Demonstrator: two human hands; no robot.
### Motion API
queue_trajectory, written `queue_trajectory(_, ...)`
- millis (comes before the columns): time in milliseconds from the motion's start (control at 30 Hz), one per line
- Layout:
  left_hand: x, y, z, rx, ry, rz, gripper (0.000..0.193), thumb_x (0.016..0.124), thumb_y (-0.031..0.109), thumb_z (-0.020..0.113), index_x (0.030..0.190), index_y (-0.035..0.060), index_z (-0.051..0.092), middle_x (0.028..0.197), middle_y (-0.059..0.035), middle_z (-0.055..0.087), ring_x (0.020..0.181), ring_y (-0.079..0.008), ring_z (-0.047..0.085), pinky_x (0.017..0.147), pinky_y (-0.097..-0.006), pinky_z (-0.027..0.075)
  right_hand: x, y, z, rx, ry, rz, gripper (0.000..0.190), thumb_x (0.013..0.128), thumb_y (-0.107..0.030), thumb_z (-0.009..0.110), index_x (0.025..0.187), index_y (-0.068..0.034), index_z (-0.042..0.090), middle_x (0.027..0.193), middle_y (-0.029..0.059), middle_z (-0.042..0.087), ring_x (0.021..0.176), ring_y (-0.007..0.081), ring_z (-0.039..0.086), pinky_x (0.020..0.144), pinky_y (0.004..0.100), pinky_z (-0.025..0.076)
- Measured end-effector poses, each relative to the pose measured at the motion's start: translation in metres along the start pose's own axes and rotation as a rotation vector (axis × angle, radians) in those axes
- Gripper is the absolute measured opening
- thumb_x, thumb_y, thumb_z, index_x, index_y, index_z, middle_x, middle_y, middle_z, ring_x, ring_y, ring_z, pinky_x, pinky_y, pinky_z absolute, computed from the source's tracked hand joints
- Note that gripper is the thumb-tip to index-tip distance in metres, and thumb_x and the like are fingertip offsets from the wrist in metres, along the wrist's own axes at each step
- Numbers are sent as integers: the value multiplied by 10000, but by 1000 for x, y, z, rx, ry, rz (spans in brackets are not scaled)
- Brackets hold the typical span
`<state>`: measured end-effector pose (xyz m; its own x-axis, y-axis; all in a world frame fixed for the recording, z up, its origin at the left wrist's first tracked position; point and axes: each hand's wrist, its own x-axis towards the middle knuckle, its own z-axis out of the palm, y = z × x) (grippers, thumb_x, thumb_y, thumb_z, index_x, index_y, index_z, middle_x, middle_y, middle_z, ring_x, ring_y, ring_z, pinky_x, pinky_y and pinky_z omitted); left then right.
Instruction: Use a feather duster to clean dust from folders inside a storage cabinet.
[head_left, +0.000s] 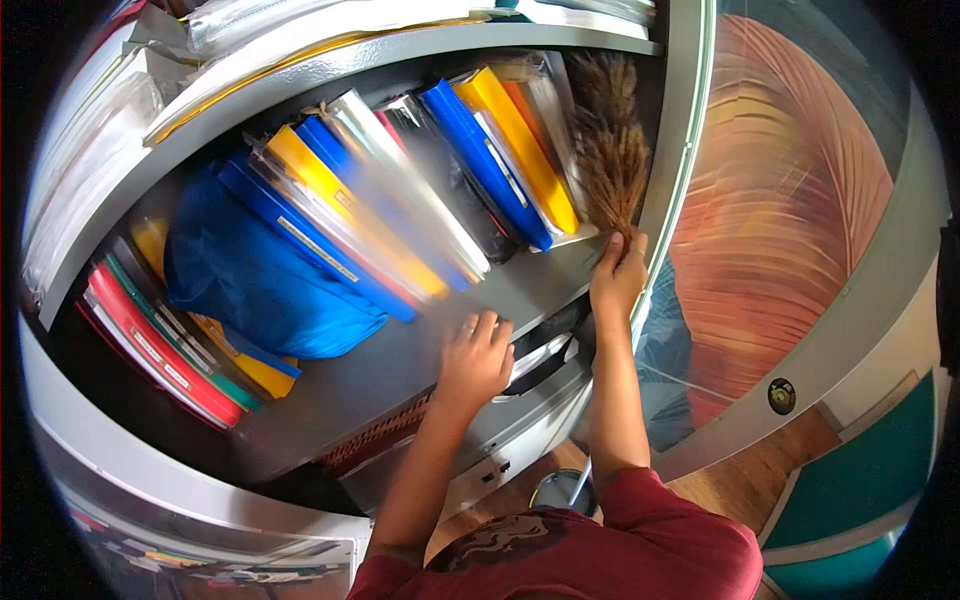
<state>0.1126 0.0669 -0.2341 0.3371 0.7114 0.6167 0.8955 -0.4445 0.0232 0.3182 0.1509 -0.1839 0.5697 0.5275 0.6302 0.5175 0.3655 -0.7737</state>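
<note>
My right hand (619, 279) grips the narrow end of a brown dried-grass hand broom (615, 157). The broom's bristles point up into the right end of a grey cabinet shelf (397, 405), beside the last files. At the shelf's front, my left hand (478, 361) has bent fingers and no object in it. Whether its fingertips touch the shelf is unclear. Behind it, blue and yellow file binders (517, 169) and clear plastic folders lean in a row. A blue cloth or bag (262, 277) bulges out among them.
More folders, including a red binder (157, 345), stand at the left end. Papers in plastic sleeves (90, 165) fill the shelf above. At right is a framed glass door (825, 337) showing orange pleated fabric. A bucket-like container (559, 489) is on the floor below.
</note>
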Motion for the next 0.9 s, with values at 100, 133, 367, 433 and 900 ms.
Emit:
queue_trajectory(100,9,7,9,-3,5,-18,331,855,275,612,1127,87,626,1148,-136,566,1060,-342,552,906,-520,450,14,18,0,-134,-10,-66,254,1008,-194,497,1180,-13,546,998,267,685,937,474,646,778,516,496)
queue_trajectory(133,11,8,11,54,19,-39,345,851,291,608,1130,87,622,1131,-138,562,1041,-340,552,894,-513,453,17,26,0,-121,122,-62,251,1004,-187,504,1183,-16,542,978,273,681,921,480,642,767,520,493)
queue_trajectory(367,13,9,12,39,-13,-66,365,837,305,616,1136,96,613,1109,-143,542,1027,-325,541,846,-490,449,18,50,3,-264,142,-100,168,985,-157,520,1073,-13,521,827,295,656,809,501,637,701,559,484)
queue_trajectory(433,11,6,15,96,8,-51,369,840,307,614,1143,97,608,1108,-142,542,1034,-325,540,842,-487,450,12,56,-1,-409,-78,6,166,983,-147,515,1085,-17,527,851,297,658,817,499,638,686,538,489)
queue_trajectory(900,10,8,16,107,-25,-79,368,858,326,606,1160,116,597,1137,-125,543,1053,-319,533,867,-494,444,12,90,-19,-334,92,-8,320,1029,-272,506,935,21,595,762,227,636,677,384,625,618,435,457)
